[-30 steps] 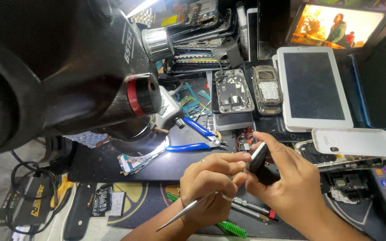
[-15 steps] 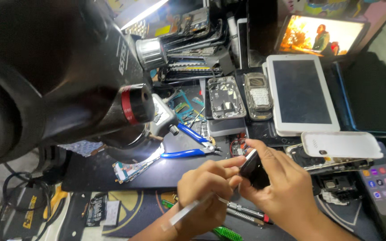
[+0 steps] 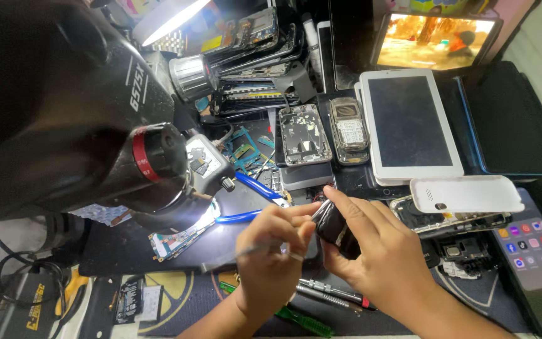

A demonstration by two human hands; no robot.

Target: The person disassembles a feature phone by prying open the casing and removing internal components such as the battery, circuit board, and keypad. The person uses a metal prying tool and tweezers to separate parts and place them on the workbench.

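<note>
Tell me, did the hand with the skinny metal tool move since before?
Yes. The left hand holding the thin metal tool has swung its tip up and left, toward the blue-handled pliers; the right hand keeps gripping the small black part.

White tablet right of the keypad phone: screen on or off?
Off. The white tablet lies flat with a uniformly dark screen, while the tilted screen behind it glows orange and the phone at right shows lit app icons.

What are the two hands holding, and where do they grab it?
The right hand grips a small black phone around its body. The left hand pinches thin tweezers mid-shaft.
</note>
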